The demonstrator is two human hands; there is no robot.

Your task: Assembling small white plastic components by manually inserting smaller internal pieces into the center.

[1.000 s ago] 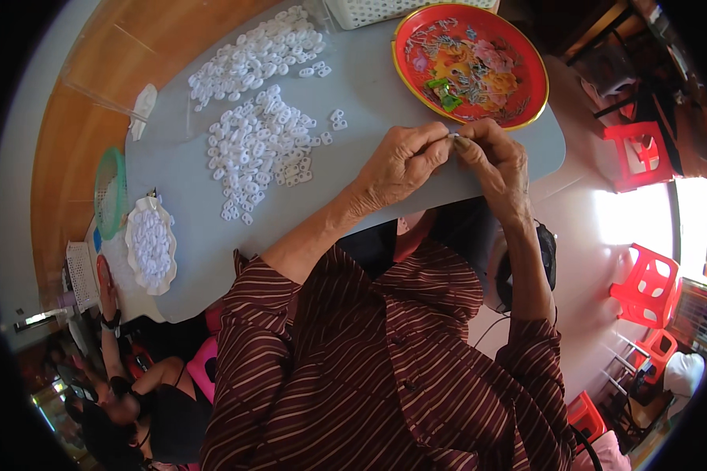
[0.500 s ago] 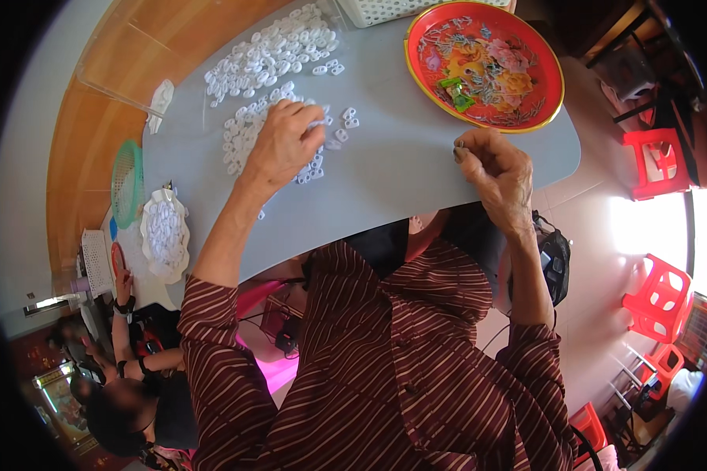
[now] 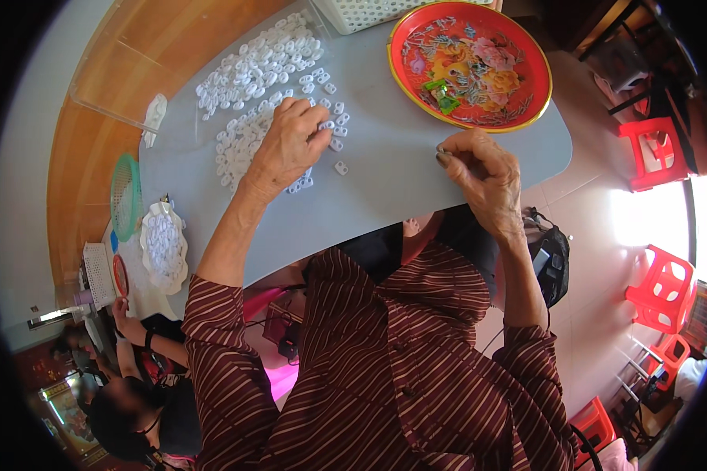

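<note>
The left hand (image 3: 291, 145) lies palm down on the grey desk (image 3: 385, 180), fingers curled loosely over the near edge of a spread of small white plastic pieces (image 3: 251, 86); whether it grips one I cannot tell. A few loose pieces sit just beside its fingertips. The right hand (image 3: 483, 173) rests well apart to the right, fingers pinched shut on something tiny and dark that is too small to name. Beyond it stands a red round tray (image 3: 526, 55) with a flowered pattern
</note>
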